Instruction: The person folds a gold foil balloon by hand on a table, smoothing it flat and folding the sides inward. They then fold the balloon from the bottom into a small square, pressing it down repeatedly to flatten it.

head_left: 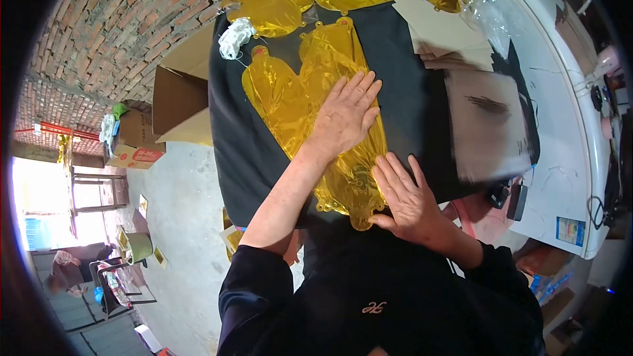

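A flat gold foil balloon [270, 86] lies on the black cloth [415, 105] in front of me, with two lobes pointing away and a narrow tab near my body. My left hand [344, 115] rests flat on the foil's right lobe, fingers stretched out. Lower down, my right hand [403, 194] lies at the foil's right edge beside the tab, its fingers extended and thumb apart. Neither hand grasps anything that I can see. The foil is creased, and part of it is hidden under my left hand and forearm.
More gold foil [264, 0] lies at the far edge. A bundle of white string [236, 38] sits at upper left. Brown paper sheets [442, 33] and a blurred plastic-wrapped pack [488, 125] are on the right. An open cardboard box [181, 102] stands left.
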`<state>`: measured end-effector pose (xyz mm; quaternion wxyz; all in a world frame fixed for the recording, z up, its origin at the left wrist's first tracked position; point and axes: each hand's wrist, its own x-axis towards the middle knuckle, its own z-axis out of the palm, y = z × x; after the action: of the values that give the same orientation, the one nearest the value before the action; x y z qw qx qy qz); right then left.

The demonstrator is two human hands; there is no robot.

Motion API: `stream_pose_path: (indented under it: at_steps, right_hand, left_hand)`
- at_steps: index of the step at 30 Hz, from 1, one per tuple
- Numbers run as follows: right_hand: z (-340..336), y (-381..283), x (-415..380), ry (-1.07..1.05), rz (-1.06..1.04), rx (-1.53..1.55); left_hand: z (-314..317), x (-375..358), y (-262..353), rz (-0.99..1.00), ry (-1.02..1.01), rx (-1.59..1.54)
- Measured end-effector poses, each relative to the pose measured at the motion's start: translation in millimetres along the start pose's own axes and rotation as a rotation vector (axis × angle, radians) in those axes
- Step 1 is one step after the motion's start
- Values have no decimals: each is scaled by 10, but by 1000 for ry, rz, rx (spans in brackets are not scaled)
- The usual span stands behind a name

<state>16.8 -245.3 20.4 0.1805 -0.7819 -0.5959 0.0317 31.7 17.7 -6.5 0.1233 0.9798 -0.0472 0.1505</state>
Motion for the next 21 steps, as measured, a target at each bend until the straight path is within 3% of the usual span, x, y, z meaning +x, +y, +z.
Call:
stream_pose_path:
  at_steps: [7, 8, 12, 21]
  right_hand:
    - [-297, 24, -21, 38, -83, 179]
    - [-299, 37, 64, 215, -155, 102]
    - [-203, 303, 454, 347, -132, 18]
    - [22, 568, 694, 349, -213, -112]
  left_hand:
    - [10, 4, -13, 1, 30, -1]
    - [11, 6, -8, 5, 37, -5]
    - [-5, -2, 6, 4, 72, -37]
    - [6, -5, -1, -3, 85, -54]
